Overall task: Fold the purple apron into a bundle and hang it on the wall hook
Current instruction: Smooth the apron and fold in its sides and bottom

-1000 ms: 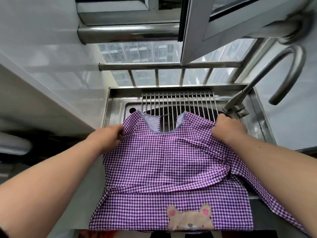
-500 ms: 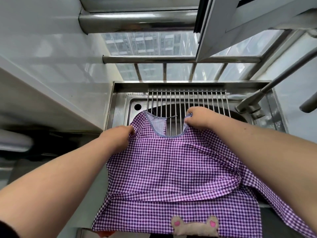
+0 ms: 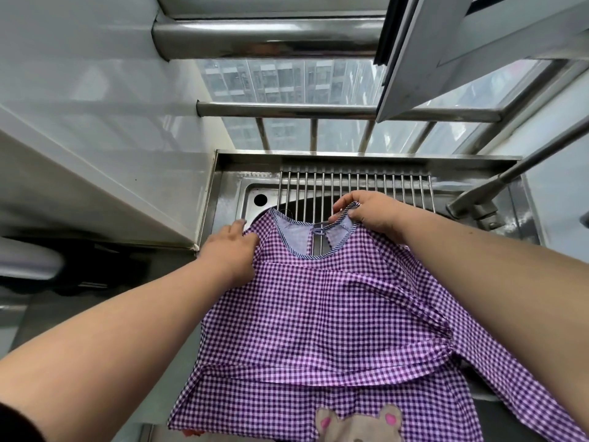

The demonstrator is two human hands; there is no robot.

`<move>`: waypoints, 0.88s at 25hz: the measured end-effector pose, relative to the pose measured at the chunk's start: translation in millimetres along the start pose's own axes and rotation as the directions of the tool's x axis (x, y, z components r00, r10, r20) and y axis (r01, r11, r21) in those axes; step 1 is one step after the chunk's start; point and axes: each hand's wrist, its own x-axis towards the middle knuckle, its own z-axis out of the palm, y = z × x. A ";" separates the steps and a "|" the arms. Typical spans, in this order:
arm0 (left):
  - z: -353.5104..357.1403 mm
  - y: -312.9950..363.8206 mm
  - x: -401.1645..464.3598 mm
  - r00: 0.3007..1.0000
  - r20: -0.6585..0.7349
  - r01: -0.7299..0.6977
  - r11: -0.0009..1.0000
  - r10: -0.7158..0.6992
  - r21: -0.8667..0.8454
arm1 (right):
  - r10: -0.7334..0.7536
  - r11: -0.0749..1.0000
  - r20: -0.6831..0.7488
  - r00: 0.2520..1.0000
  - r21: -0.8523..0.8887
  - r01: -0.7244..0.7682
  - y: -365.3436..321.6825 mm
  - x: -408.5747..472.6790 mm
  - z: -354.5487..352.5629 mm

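The purple checked apron (image 3: 318, 317) lies spread over the sink's front, with a beige bear patch (image 3: 360, 425) at its near edge. Its rounded neckline with striped trim faces the window. My right hand (image 3: 366, 215) pinches the right part of that neckline and lifts it a little. At the left shoulder of the apron, my left hand (image 3: 231, 253) rests on the cloth with fingers stretched flat. No wall hook is in view.
A steel sink (image 3: 229, 186) carries a wire drying rack (image 3: 353, 193) behind the apron. A tap (image 3: 478, 202) rises at the right. Window bars (image 3: 287, 110) and an open window sash (image 3: 424, 59) stand beyond. White tiled wall (image 3: 79, 100) is at the left.
My right hand slid left from the apron's right shoulder to the neckline and pinched it. My left hand opened from a grip to lie flat on the left shoulder.
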 end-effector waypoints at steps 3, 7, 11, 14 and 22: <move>-1.8 7.6 -8.8 0.961 -0.118 -0.258 0.966 0.252 -0.034 | -0.110 0.920 -0.164 0.980 -0.390 0.038 -0.7 -3.2 0.6; -1.7 37.6 -18.1 0.892 -0.043 -0.452 0.889 0.450 -0.074 | -0.116 0.924 -0.134 0.984 -0.378 0.057 4.3 -14.2 -0.3; -9.7 76.6 -3.7 0.967 -0.129 -0.253 0.835 0.218 -0.489 | -0.153 0.959 -0.096 0.984 -0.256 0.124 5.0 -26.0 -3.0; -21.2 97.5 19.7 0.991 -0.060 -0.130 0.725 0.121 -0.677 | -0.212 0.976 -0.098 0.972 -0.070 0.205 4.6 -33.8 -5.4; -33.3 96.2 38.6 0.999 0.046 0.032 0.613 0.007 -0.790 | -0.153 0.968 -0.077 0.985 -0.213 0.133 26.6 -54.6 -14.9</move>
